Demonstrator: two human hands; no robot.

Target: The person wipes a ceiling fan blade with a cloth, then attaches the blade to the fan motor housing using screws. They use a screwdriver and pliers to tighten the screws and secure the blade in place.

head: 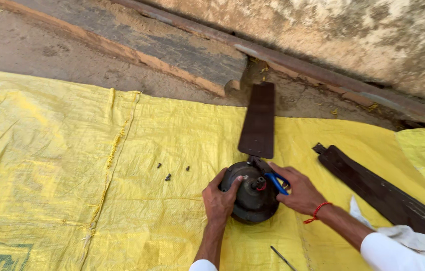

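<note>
1. The ceiling fan motor [250,196] lies on the yellow woven sheet [72,150] spread over the ground, with one dark fan blade [258,120] attached at its 12 o'clock.
2. The left hand [219,200] is clasped over the motor housing at 9 o'clock, steadying it.
3. The right hand [300,191] grips blue-handled pliers [275,181] at 2 o'clock, the tip set near the blade's bracket.
4. Judged from this, blade removal is in hand: three small screws [172,171] lie apart at 10 o'clock, and a detached blade [383,195] rests at 3 o'clock.
5. The next move calls for a firm turn on the fastener while the housing stays pinned.
</note>
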